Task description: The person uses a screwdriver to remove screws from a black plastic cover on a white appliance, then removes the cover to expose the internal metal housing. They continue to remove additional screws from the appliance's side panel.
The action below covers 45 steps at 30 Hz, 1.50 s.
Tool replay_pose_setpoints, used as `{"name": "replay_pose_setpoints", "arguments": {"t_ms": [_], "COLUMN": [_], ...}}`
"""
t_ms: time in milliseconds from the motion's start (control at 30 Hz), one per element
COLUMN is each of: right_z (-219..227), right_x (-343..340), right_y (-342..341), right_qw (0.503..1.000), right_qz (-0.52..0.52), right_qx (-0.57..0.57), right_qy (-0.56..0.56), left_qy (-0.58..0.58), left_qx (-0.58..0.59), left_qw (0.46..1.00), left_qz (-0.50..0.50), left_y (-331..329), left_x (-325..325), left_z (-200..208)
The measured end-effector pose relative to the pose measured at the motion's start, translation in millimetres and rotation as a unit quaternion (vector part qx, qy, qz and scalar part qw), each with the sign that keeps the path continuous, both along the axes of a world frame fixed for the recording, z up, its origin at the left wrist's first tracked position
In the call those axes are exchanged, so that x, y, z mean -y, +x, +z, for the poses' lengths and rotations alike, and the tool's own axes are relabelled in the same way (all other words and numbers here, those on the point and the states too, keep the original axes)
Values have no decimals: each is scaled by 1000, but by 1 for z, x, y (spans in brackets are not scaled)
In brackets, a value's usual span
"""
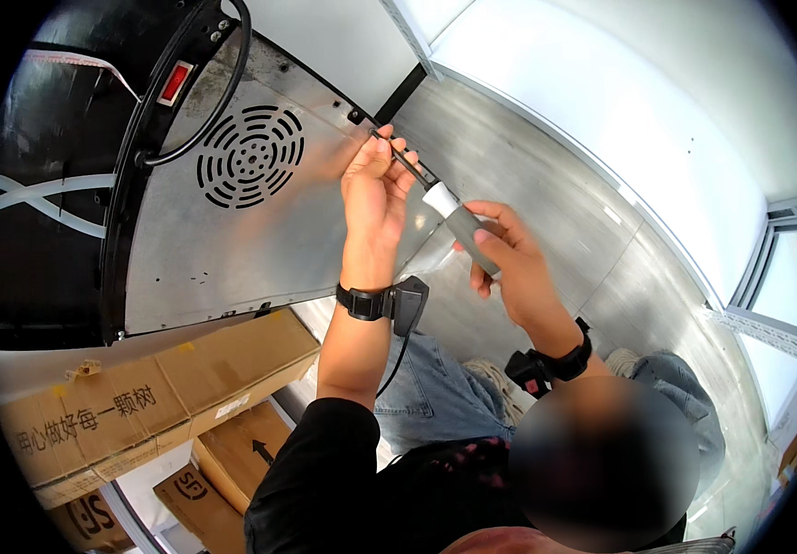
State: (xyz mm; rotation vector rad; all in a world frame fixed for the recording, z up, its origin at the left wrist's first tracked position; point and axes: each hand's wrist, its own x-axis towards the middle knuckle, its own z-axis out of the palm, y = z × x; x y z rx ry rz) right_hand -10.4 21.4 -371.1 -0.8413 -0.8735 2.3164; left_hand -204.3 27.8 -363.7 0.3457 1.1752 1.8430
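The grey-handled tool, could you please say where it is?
Near the head view's centre, the tool is in the right hand, below and right of the left hand.

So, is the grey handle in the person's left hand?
No, the right hand grips the grey handle, while the left hand is near the edge of the vented metal panel.

1 long cardboard box (218, 365) beside smaller brown cartons (230, 454); grey floor (569, 198).
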Motion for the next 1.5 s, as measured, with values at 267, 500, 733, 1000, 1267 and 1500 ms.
{"name": "replay_pose_setpoints", "arguments": {"t_ms": [267,500,733,1000,1267,1500], "right_z": [-12,-13,-42,-18,-35,-38], "right_x": [10,-3,4,-19,-9,-4], "right_y": [-8,-3,-13,11,-2,-4], "right_qw": [943,998,928,990,979,965], "right_qz": [-108,23,-123,76,-35,-67], "right_qx": [110,-40,106,-98,62,85], "right_qy": [296,-32,335,-68,193,237], "left_qy": [-22,-14,-35,1,8,3], "left_qx": [-40,-33,-71,-52,-31,-14], "left_qw": [998,999,996,999,999,1000], "left_qz": [-38,-18,-33,4,-16,-15], "left_y": [-11,-4,-7,-3,-2,-2], "left_x": [0,2,3,0,-1,0], "left_z": [-9,-2,-6,-6,1,1]}}
